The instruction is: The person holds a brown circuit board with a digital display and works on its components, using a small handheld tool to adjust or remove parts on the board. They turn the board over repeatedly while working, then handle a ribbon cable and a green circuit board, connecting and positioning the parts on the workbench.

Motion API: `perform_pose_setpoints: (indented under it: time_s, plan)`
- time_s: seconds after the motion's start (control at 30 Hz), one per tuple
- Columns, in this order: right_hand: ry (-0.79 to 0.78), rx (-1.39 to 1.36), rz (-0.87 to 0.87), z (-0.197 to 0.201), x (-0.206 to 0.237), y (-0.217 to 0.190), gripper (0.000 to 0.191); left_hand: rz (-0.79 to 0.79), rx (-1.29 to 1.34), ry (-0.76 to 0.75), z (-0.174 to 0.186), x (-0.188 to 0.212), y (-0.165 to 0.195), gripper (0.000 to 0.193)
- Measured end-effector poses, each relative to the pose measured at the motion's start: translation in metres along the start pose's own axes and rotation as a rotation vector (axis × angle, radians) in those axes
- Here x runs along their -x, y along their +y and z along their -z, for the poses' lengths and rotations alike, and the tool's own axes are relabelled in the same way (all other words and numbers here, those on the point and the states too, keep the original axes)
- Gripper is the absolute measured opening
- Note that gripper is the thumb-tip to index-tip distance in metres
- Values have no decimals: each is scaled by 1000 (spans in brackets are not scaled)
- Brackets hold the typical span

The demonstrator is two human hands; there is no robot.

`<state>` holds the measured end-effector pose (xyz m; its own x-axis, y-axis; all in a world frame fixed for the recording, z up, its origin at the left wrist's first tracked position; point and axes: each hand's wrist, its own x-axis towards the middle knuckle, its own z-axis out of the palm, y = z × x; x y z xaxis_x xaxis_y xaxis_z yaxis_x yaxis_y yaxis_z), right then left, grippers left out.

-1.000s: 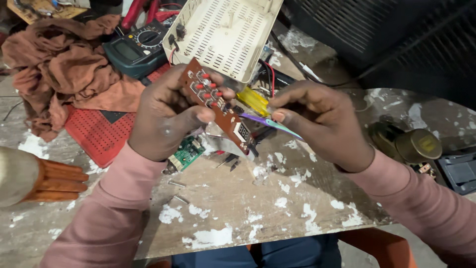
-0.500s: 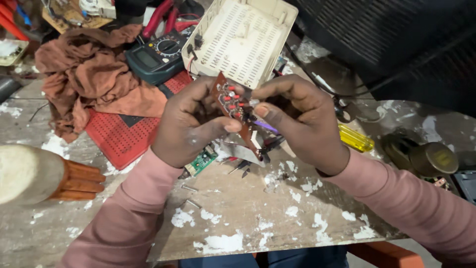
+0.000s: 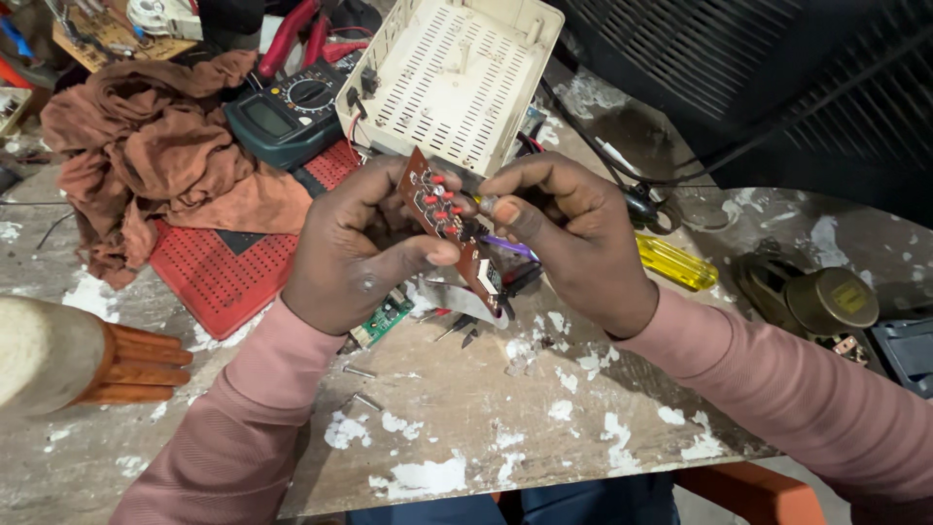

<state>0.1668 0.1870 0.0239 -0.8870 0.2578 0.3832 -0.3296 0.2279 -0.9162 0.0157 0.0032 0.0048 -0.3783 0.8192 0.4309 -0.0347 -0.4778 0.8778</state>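
Note:
Both of my hands hold a narrow brown circuit board (image 3: 439, 209) with several red buttons, tilted above the workbench. My left hand (image 3: 355, 253) grips it from below, thumb pressed on its face. My right hand (image 3: 573, 233) pinches its upper edge with fingertips; a thin purple piece (image 3: 512, 247) pokes out under those fingers. A flat grey ribbon cable (image 3: 457, 299) hangs from the board's lower end. A small green circuit board (image 3: 382, 319) lies on the bench beneath my left hand.
A cream vented plastic casing (image 3: 457, 73) stands behind the hands, beside a dark green multimeter (image 3: 287, 117). A brown cloth (image 3: 155, 156) covers a red perforated panel (image 3: 228, 282). A yellow screwdriver handle (image 3: 675, 261) and a round metal part (image 3: 826, 297) lie right. Loose screws (image 3: 364, 384) dot the paint-flecked bench.
The view has shifted so bench items sit lower and further right in frame. My hands have closed in around the brown board, and the yellow screwdriver now lies uncovered on the bench.

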Motion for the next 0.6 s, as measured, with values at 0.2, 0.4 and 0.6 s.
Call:
perform_pose_setpoints:
  time_s: [0.2, 0.4, 0.6]
  plan:
    - [14, -14, -1, -2, 1, 1, 18, -4, -50, -21, -2, -1, 0, 48]
    - [9, -29, -7, -5, 2, -2, 15, 21, -17, -24, -7, 0, 1, 48]
    - [14, 71, 32, -8, 3, -5, 14, -28, -74, -22, -9, 0, 3, 48]
